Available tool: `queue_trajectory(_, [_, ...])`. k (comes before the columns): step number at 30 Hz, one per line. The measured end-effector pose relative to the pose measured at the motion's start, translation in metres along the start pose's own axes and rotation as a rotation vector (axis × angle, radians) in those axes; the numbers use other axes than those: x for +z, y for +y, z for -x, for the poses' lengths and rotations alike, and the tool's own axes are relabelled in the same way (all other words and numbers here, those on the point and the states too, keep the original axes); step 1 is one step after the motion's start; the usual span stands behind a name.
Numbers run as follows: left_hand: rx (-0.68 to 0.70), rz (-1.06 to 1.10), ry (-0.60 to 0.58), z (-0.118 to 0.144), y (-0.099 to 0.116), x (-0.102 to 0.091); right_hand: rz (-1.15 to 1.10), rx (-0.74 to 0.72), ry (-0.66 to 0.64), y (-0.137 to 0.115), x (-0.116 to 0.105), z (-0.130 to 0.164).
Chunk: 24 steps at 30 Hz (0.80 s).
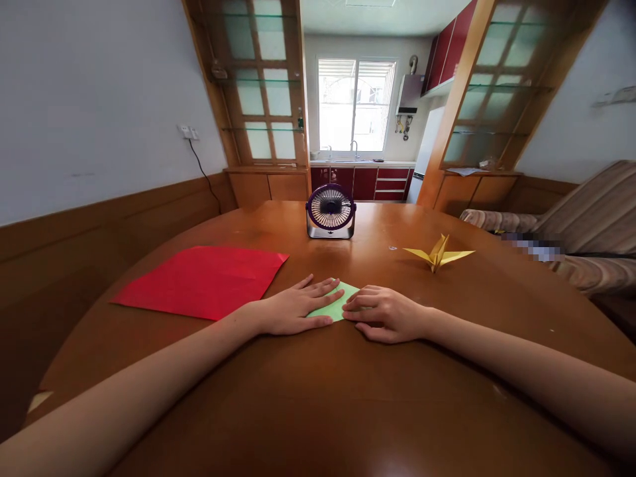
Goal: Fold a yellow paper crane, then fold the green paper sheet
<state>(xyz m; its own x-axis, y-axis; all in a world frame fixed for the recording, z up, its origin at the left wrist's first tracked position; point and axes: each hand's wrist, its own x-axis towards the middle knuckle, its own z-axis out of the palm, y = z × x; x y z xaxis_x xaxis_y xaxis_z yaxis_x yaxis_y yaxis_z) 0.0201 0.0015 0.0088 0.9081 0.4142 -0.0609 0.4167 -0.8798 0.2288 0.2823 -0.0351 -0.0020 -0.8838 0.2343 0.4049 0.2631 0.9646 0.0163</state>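
A round, glossy brown wooden table (pixel 318 397) fills the lower part of the view, set in a room with wood-panelled lower walls; beyond it a doorway framed by glass-shelved cabinets opens onto a kitchen with a bright window (pixel 356 104) and red cupboards.

Near the middle of the table, close to the person, lies a small piece of light green paper (pixel 334 306). It looks flat and folded, with a pointed corner toward the far side and a straight crease edge on its left. Only a narrow wedge of it shows between the two hands, so its full outline and the number of folds cannot be made out.

The left hand (pixel 293 308) lies palm down on the paper's left part, fingers stretched out flat and slightly spread, pressing it against the table. The right hand (pixel 385 313) rests on the right part, fingers curled loosely with the tips touching the paper's edge; whether they pinch a flap cannot be told.

A large red sheet (pixel 203 279) lies flat to the left, well apart from the hands. A folded yellow paper crane (pixel 437 253) stands to the right, farther back. A small purple desk fan (pixel 330 211) sits at the far middle. A striped sofa (pixel 586 225) is cut off at the right edge, with a blurred patch on it
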Motion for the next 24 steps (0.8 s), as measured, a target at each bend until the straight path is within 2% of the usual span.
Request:
queue_trajectory(3, [0.025, 0.050, -0.015, 0.005, -0.001, -0.003, 0.002, 0.002, -0.025, -0.001, -0.002, 0.001])
queue_trajectory(7, [0.053, 0.226, -0.030, 0.011, -0.008, -0.006, -0.004, 0.019, -0.014, -0.002, -0.003, 0.000])
queue_trajectory(11, [0.036, 0.318, 0.100, 0.008, -0.020, -0.001, -0.027, 0.025, 0.007, -0.002, -0.002, -0.001])
queue_trajectory(20, [0.050, 0.111, 0.393, -0.022, -0.041, 0.011, -0.054, 0.019, 0.015, 0.000, 0.000, 0.001])
queue_trajectory(22, [0.064, 0.054, 0.428, -0.025, -0.041, 0.010, -0.051, 0.020, 0.011, 0.000, -0.001, 0.001])
queue_trajectory(24, [0.065, 0.012, 0.412, -0.025, -0.040, 0.008, -0.048, 0.025, 0.006, -0.001, -0.001, 0.001])
